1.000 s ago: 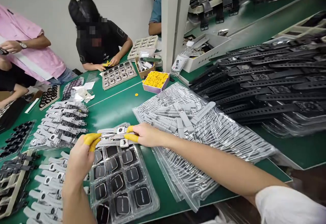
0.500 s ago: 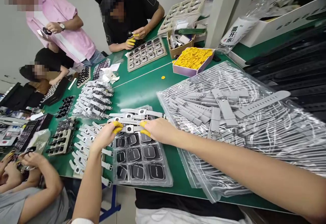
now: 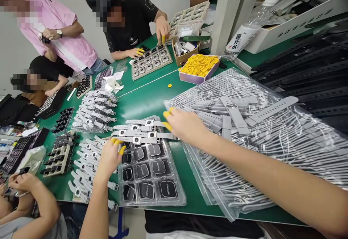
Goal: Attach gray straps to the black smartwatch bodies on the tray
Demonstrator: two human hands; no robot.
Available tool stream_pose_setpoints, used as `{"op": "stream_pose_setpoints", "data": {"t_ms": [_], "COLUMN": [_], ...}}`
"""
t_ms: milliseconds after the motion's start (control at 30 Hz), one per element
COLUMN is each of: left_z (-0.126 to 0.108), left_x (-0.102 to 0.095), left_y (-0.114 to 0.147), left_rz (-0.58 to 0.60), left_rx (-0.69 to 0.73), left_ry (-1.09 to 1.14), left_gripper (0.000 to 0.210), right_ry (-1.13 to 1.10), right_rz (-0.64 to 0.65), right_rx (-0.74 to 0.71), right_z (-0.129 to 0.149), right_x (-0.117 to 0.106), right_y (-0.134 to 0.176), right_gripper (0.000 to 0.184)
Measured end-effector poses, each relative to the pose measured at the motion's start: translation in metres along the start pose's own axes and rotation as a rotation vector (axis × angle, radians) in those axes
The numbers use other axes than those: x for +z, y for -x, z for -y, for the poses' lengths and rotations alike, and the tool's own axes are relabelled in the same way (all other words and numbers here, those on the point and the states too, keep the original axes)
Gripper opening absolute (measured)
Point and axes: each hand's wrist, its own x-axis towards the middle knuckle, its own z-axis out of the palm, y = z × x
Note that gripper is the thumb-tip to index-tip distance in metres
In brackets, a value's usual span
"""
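My left hand point(image 3: 108, 159), with yellow finger cots, is at the left edge of a clear compartment tray point(image 3: 178, 192). Its fingers are a little apart and hold nothing visible. My right hand point(image 3: 187, 125), also in yellow cots, is raised at the tray's upper right, fingers parted. Several grey-strapped smartwatches point(image 3: 136, 140) lie across the top of the tray, between my hands. Square dark inserts point(image 3: 168, 188) fill the lower compartments. Right of the tray lies a clear plastic bag point(image 3: 231, 210) of grey watch straps, with loose grey straps point(image 3: 236, 116) on top, close to my right hand.
More grey-strapped watches point(image 3: 87, 155) lie left of my left forearm. Behind are a box of yellow finger cots point(image 3: 199, 67), a water bottle point(image 3: 244, 32) and a pillar point(image 3: 228, 14). Black straps point(image 3: 312, 65) lie far right. Co-workers point(image 3: 133, 21) work across and along the green table point(image 3: 146, 94).
Both hands have come off the watch they held between them; it now lies on the tray with the others. My right hand has moved up and right, my left slightly down and left.
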Motion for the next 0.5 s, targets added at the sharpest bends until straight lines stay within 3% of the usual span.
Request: {"op": "stream_pose_setpoints", "data": {"t_ms": [133, 233, 367, 500], "left_z": [-0.002, -0.007, -0.009, -0.002], "left_x": [0.002, 0.002, 0.004, -0.005], "left_y": [0.003, 0.000, -0.004, -0.008], "left_rz": [0.066, 0.045, 0.045, 0.119], "left_rx": [0.054, 0.068, 0.046, 0.048], "left_ry": [-0.126, -0.185, -0.220, -0.162], "left_gripper": [0.028, 0.027, 0.024, 0.018], "right_ry": [0.145, 0.155, 0.161, 0.188], "right_rz": [0.123, 0.202, 0.164, 0.159], "right_rx": [0.213, 0.216, 0.175, 0.164], "right_z": [-0.025, -0.027, -0.021, -0.020], "right_x": [-0.016, -0.017, -0.016, -0.015], "right_y": [0.000, 0.001, 0.002, 0.004], "right_gripper": [0.025, 0.028, 0.032, 0.033]}}
